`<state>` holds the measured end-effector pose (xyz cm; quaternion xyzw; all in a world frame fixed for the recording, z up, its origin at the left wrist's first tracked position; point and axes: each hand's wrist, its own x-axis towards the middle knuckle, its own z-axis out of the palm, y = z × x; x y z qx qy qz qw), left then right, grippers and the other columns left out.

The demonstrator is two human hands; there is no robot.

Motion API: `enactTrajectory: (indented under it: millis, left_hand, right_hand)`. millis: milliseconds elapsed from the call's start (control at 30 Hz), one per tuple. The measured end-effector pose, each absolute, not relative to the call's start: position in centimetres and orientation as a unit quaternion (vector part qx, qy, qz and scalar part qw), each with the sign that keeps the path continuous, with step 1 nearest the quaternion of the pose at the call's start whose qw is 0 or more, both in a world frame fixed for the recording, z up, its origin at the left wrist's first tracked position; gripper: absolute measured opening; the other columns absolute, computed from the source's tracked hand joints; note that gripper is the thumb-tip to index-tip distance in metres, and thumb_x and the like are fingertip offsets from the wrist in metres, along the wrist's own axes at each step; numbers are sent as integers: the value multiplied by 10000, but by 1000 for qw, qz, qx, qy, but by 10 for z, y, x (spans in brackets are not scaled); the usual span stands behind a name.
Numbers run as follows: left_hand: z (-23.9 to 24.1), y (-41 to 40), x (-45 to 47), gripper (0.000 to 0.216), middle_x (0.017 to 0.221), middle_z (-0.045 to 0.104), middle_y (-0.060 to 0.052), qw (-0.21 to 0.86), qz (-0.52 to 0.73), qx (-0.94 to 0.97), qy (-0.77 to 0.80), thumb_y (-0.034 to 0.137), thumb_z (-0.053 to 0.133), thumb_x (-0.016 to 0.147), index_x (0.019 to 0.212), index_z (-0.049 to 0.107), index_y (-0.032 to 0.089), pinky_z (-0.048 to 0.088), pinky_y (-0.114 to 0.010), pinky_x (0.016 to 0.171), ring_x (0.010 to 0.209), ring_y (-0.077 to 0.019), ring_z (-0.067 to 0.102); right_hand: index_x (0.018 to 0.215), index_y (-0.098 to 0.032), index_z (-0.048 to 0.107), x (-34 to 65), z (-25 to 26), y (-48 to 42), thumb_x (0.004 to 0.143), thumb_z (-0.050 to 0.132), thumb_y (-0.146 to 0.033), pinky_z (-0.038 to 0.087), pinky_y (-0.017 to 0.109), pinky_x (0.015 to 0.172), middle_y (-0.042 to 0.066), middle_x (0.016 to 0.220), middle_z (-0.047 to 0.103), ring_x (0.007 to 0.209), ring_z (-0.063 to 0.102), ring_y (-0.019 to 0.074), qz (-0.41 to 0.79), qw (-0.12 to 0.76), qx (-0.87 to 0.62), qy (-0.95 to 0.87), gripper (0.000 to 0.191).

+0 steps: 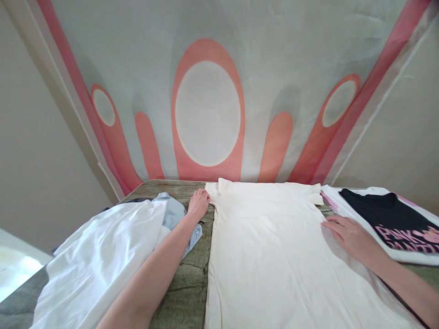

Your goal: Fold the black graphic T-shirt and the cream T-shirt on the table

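Note:
A cream T-shirt (267,246) lies spread on the wood-patterned table, its sleeves toward the far edge and its lower part running out of view. My left hand (199,202) is at the left sleeve, fingers curled over its edge in a closed grip. On the other side, my right hand (351,235) rests at the shirt's right edge below the right sleeve. Its fingers are stretched out and lie against the fabric, not closed on it.
Left of the shirt lies a loose heap with a white garment (106,256) and a light blue one (173,210). Folded shirts, a black printed one (387,214) on top, lie at the right. Behind the table (187,285) rises a patterned wall covering (250,27).

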<state>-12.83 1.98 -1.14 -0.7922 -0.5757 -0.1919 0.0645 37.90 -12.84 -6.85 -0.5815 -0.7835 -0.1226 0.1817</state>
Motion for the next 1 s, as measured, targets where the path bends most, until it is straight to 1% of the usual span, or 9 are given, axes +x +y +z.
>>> enactTrajectory:
  millis: [133,233,300,400,533,700,833,900,1000]
  left_hand:
    - [-5,18,-134,143,1001,551,-66,51,-217,-838,-497,150,520,804,922,598,172,388,-327,878,960,-201,500]
    - [-1,16,-137,131,933,586,-45,35,-190,-889,-415,153,540,798,891,627,186,395,-306,853,931,-190,510]
    - [0,15,-137,131,904,602,-43,47,-157,-908,-386,151,544,801,869,648,191,389,-301,845,925,-187,513]
    - [0,13,-135,156,879,619,-47,85,-117,-917,-371,132,540,804,879,662,193,388,-305,809,910,-190,518]
    - [-2,10,-131,154,855,627,-56,130,-95,-908,-387,125,548,802,882,664,189,385,-314,773,894,-198,525]
    - [-2,7,-127,142,851,622,-64,152,-78,-901,-399,134,540,814,882,657,179,384,-312,754,880,-198,531]
    - [1,5,-124,152,853,614,-72,163,-77,-885,-430,161,505,845,847,656,169,381,-317,756,868,-203,530]
    - [2,4,-123,186,872,610,-83,165,-81,-876,-446,180,471,869,847,655,162,382,-324,759,873,-208,529]
    - [3,4,-122,204,888,607,-92,165,-83,-868,-461,178,451,879,856,652,159,382,-335,762,884,-216,528]
  right_hand:
    - [985,-221,635,326,-33,-128,840,427,-299,422,400,893,79,1037,601,963,566,229,-65,181,-552,-811,265]
    - [1004,-206,626,256,-1,-127,860,425,-269,438,339,853,68,989,615,930,574,193,24,170,-488,-856,256]
    - [999,-199,630,204,16,-123,861,434,-227,445,310,811,62,954,628,889,583,178,74,151,-433,-886,242]
    - [956,-180,644,132,28,-112,846,479,-205,442,297,770,62,878,637,842,586,180,98,129,-347,-924,199]
    - [959,-161,637,62,22,-98,836,493,-187,441,286,741,76,893,624,831,574,178,101,136,-273,-947,191]
    - [981,-173,600,32,-6,-102,845,502,-238,446,283,732,61,903,579,831,544,169,142,227,-302,-915,180]
    - [1048,-166,554,34,-20,-111,840,496,-192,449,287,765,69,967,539,846,525,158,169,296,-317,-885,218]
    - [1038,-168,556,36,-21,-113,837,480,-157,448,286,773,71,979,532,851,521,155,169,302,-310,-886,215]
    - [939,-172,596,37,-18,-113,835,455,-115,439,290,785,68,944,545,870,515,163,145,283,-286,-904,185]
